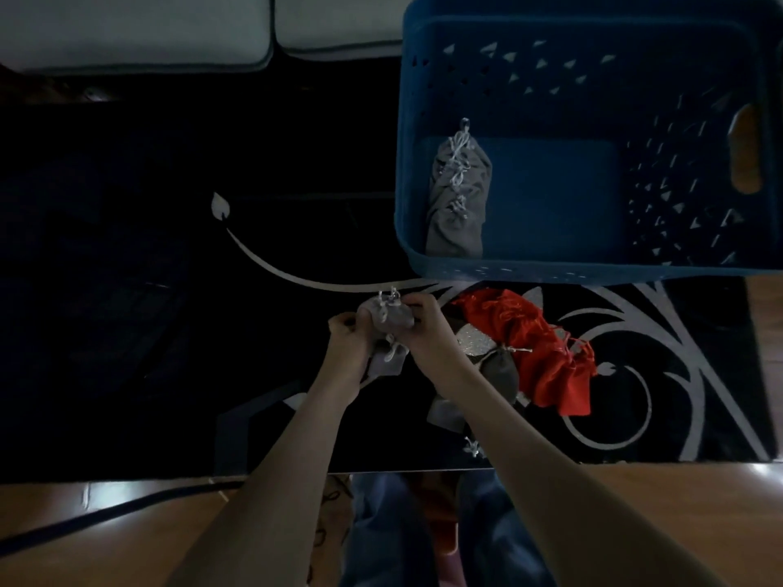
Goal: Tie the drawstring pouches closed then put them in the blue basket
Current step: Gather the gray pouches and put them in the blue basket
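A grey fabric drawstring pouch (392,322) is held just above the black counter with silver swirl patterns (635,332), in front of the near wall of the basket. Its pale cord (390,296) sticks up in small loops from the gathered top. The left hand (349,332) grips the pouch's left side with curled fingers. The right hand (428,328) closes round its right side, thumb and fingers pinching the fabric near the neck. Both forearms reach in from the bottom edge of the view.

Directly below the hands a second grey pouch (387,362) lies on the counter, its cord showing between the wrists. To the right of the right wrist sits a darker grey pouch (502,370). Another pale grey one (445,413) lies partly under the right forearm. A heap of red fabric drawstring pouches (529,336) lies just beside them, further right.

The blue plastic basket with perforated walls (551,269) stands on the far right part of the counter. A row of grey pouches with tied cords (459,192) lies against its left inner wall.

Pale cushions (135,27) run along the top edge. A wooden floor (127,535) shows below the counter's near edge, with a dark cable (106,514) across it.
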Motion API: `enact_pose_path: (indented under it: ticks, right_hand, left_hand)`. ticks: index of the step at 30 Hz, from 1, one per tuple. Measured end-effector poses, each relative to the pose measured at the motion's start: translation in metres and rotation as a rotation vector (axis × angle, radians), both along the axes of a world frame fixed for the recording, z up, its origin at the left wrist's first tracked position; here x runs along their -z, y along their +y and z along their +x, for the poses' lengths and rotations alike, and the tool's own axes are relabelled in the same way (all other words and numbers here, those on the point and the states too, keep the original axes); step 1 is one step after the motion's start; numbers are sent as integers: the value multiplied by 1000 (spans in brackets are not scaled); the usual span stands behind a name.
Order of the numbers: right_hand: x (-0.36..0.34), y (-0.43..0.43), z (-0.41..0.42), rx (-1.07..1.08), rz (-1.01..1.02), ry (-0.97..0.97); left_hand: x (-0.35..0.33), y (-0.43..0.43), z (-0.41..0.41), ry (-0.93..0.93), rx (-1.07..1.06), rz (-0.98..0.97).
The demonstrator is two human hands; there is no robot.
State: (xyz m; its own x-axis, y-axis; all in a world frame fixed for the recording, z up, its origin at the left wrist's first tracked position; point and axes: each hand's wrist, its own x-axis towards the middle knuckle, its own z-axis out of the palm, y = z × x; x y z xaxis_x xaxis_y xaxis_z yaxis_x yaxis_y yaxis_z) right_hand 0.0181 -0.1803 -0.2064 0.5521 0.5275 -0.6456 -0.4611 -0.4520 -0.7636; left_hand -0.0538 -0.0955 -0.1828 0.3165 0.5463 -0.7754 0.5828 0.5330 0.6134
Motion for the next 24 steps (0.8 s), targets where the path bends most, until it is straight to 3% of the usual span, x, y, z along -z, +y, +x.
enact_pose_path:
  ticks: [4,9,16,18,21,24]
  right_hand:
    - [1,10,-8,-4,-42,-26]
    - [-6,19,-7,-86,-126,-112]
    - [-37,32,-13,-188,-10,-210]
    - [-57,37,-15,-187,40,-189]
    - [-99,37,-17,-13,214,53]
    - [-146,28,-5,107,348,15]
  left_hand:
    - [3,10,-13,21,16,5]
    - [0,11,-20,-131,-75,90]
    - [-25,19,-20,-170,-260,88]
    - [-39,21,-18,-211,-316,191]
    - [-66,17,-4,-270,-301,438]
    - [-100,19,17,-340,-137,669]
